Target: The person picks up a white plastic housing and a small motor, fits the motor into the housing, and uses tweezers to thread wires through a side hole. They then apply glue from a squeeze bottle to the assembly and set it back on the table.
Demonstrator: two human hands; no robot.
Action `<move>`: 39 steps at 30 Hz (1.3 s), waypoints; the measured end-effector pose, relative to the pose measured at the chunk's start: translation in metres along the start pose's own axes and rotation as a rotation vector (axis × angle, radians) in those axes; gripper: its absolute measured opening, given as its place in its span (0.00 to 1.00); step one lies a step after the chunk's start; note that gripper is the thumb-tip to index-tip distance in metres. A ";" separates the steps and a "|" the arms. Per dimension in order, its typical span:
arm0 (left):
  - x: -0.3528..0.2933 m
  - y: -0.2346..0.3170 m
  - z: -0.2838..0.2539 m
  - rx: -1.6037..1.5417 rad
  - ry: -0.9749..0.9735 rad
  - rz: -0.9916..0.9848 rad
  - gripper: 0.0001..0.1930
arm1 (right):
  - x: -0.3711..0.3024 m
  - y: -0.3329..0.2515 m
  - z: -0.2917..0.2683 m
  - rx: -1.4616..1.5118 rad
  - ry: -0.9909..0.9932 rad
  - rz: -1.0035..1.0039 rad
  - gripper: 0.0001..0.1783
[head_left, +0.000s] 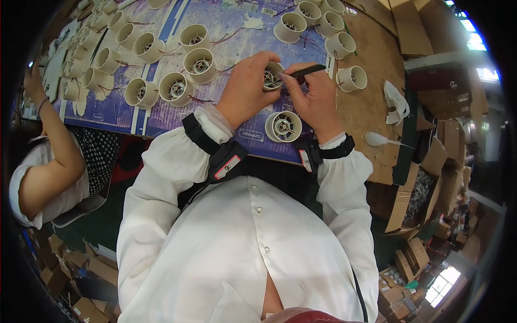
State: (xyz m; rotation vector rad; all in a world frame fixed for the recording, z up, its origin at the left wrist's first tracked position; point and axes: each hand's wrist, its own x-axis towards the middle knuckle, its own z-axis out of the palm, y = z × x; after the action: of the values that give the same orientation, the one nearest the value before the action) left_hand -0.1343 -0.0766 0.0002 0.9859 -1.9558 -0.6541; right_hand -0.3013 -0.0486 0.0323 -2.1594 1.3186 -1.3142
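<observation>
My left hand is closed around a cream round housing with a small motor-like part inside, holding it on the table. In my right hand is a slim black hand tool, gripped between thumb and fingers. Its tip reaches into the mouth of that housing; the exact contact point is too small to make out. Just below my hands, near the table's front edge, stands another cream housing with a round metal-and-board part in it. More such housings, trailing thin red and dark wires, stand left of my left hand.
Blue printed cardboard covers the table, with brown cardboard on the right. There lie a white squeeze bottle with a thin nozzle and a crumpled white cloth. A co-worker's arm is at left; an open carton stands at right.
</observation>
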 end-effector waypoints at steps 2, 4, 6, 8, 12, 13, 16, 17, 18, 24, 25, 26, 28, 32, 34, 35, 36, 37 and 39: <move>0.000 -0.001 0.001 -0.015 -0.008 -0.007 0.29 | 0.000 -0.001 0.000 -0.033 -0.016 -0.004 0.07; 0.000 -0.001 0.001 -0.045 -0.017 -0.023 0.28 | -0.002 -0.004 -0.006 -0.010 -0.004 0.056 0.07; 0.000 0.001 -0.002 -0.066 -0.045 -0.057 0.29 | -0.003 -0.008 -0.015 0.045 0.013 0.173 0.07; 0.000 0.004 -0.006 -0.102 -0.099 -0.139 0.31 | -0.006 -0.003 -0.023 0.138 0.110 0.173 0.07; -0.006 0.005 -0.004 -0.115 -0.144 0.047 0.33 | -0.010 0.001 -0.039 0.319 0.292 0.219 0.08; -0.007 0.005 -0.005 -0.092 -0.136 0.041 0.33 | -0.013 0.000 -0.043 0.280 0.289 0.275 0.08; -0.001 0.005 -0.007 -0.385 -0.273 0.066 0.36 | -0.022 0.002 -0.052 0.277 0.318 0.218 0.08; -0.003 0.004 -0.010 -0.363 -0.265 0.061 0.36 | -0.024 0.003 -0.053 0.298 0.315 0.208 0.08; -0.004 0.002 -0.014 -0.352 -0.243 0.061 0.35 | -0.026 0.003 -0.052 0.329 0.318 0.222 0.08; -0.006 0.021 -0.062 -0.009 -0.078 0.082 0.28 | -0.034 0.013 -0.051 0.367 0.359 0.267 0.07; 0.000 0.020 -0.079 0.003 -0.079 0.087 0.28 | -0.034 0.014 -0.052 0.377 0.366 0.261 0.07; 0.008 0.014 -0.100 0.210 -0.024 0.029 0.24 | -0.034 0.015 -0.052 0.379 0.371 0.259 0.07; 0.018 0.003 -0.128 0.442 0.039 -0.034 0.20 | -0.032 0.016 -0.049 0.403 0.372 0.252 0.07; 0.041 -0.022 -0.144 0.626 -0.124 -0.129 0.17 | -0.037 0.017 -0.050 0.312 0.334 0.244 0.07; 0.053 -0.032 -0.142 0.665 -0.221 -0.104 0.15 | -0.038 0.016 -0.051 0.288 0.329 0.232 0.07; 0.060 -0.039 -0.141 0.681 -0.271 -0.090 0.14 | -0.039 0.016 -0.052 0.256 0.318 0.223 0.08; 0.067 -0.046 -0.140 0.684 -0.278 -0.090 0.14 | -0.039 0.016 -0.052 0.230 0.306 0.217 0.08; 0.074 -0.055 -0.141 0.745 -0.288 -0.101 0.14 | -0.039 0.017 -0.051 0.233 0.309 0.223 0.08; 0.089 -0.072 -0.145 0.864 -0.309 -0.120 0.14 | -0.038 0.017 -0.050 0.216 0.327 0.202 0.07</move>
State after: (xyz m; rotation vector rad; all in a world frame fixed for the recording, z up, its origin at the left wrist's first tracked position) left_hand -0.0134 -0.2017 0.0622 1.5888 -2.5302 0.0265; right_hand -0.3583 -0.0165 0.0275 -1.6720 1.3927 -1.6865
